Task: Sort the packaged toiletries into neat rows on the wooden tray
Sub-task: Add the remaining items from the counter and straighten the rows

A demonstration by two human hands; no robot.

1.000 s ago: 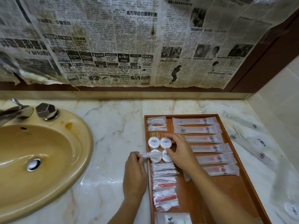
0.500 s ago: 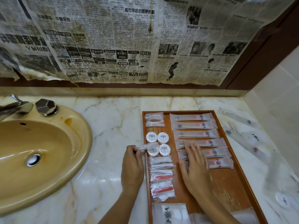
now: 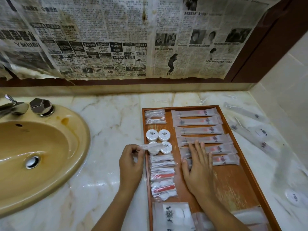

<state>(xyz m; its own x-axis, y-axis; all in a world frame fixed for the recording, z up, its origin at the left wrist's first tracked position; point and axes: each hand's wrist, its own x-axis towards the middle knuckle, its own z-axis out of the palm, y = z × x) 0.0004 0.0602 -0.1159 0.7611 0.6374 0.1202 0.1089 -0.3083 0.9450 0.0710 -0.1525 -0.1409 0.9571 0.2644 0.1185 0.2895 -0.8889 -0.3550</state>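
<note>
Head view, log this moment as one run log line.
left hand: pinching clear sachet at tray edge | right hand: flat on long packets | round soaps: grouped

Chinese-language newspaper [image 3: 116, 39] sheets hang above the marble counter [image 3: 106, 124], one advertisement box reading "RM299" and another "4000". The crest marks on the packets below the newspaper carry no legible words.

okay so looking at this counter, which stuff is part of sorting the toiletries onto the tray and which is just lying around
Part of the job:
wooden tray
long sachets
round soaps
small packet in left hand
loose packets on counter

Just there:
sink
tap
newspaper
</note>
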